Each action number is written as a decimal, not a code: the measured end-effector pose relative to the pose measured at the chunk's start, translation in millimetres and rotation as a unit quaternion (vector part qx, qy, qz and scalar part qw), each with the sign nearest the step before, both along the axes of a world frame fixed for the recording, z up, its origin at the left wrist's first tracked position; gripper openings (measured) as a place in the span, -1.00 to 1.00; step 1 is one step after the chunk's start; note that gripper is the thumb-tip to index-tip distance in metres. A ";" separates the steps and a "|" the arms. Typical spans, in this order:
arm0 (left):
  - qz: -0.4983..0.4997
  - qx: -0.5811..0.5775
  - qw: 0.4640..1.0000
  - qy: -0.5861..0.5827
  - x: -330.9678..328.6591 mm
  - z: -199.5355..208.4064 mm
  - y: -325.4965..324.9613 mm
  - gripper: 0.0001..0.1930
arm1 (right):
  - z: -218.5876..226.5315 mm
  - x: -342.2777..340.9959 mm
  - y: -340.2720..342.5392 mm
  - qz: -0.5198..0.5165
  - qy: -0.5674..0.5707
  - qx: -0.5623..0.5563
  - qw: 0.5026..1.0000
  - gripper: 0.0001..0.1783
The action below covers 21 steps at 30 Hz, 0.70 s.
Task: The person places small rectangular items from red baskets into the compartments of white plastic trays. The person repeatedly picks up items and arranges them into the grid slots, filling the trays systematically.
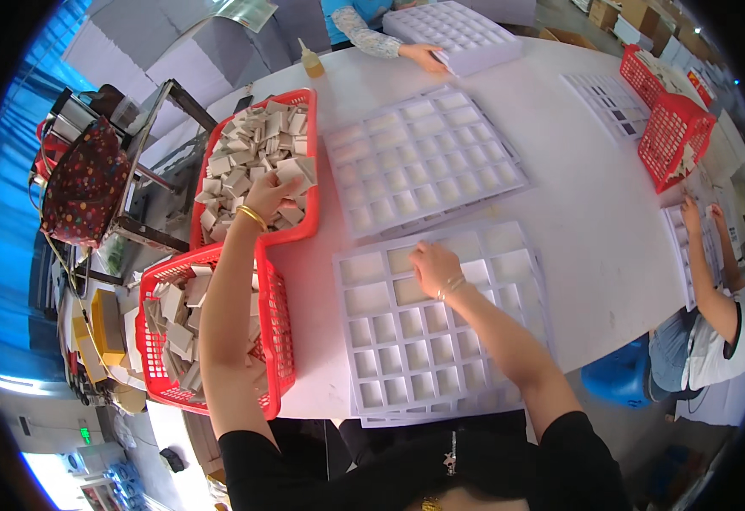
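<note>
Over the far red basket (314, 128), my left hand (270, 198) pinches a flat whitish square piece (298, 173). Many similar pale pieces (249, 140) with grey-brown edges lie heaped around it. My right hand (437, 269), fingers curled together, is down at the upper compartments of a white divided tray (378, 320). Whatever its fingertips hold, if anything, is hidden. Beside the hand, two of the larger compartments look beige inside, while others look white. This tray rests on at least one more like it.
A nearer red basket (282, 341) holds more pieces. Beyond my tray lie stacked divided trays (424, 157). A glue bottle (311, 61) stands at the far edge. Across the table, a co-worker's hand (424, 57) touches a tray stack (462, 38); another person (713, 298) works at right.
</note>
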<state>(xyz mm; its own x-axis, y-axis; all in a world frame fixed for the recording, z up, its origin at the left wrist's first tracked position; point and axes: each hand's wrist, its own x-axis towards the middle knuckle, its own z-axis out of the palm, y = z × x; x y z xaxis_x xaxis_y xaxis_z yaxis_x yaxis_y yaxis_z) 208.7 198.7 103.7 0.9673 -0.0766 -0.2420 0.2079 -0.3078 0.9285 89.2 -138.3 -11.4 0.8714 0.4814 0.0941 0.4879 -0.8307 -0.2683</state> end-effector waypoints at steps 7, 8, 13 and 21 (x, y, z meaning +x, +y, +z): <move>-0.267 -0.048 0.961 0.055 -111.2 11.0 -117.0 -0.53 | 55.6 0.0 -24.9 -0.002 0.383 0.574 0.724 -0.54; -0.280 -0.068 0.955 0.064 -121.1 4.7 -130.5 -0.53 | 58.9 -8.6 -26.8 0.025 0.382 0.586 0.714 -0.53; -0.192 -0.085 0.977 0.041 -161.2 -31.8 -153.0 -0.57 | 45.5 -37.6 -30.7 -0.027 0.354 0.550 0.756 -0.70; 0.063 -0.282 0.957 0.031 -242.1 -60.7 -160.5 -0.61 | 10.9 -73.7 -25.4 0.031 0.206 0.337 0.918 -0.78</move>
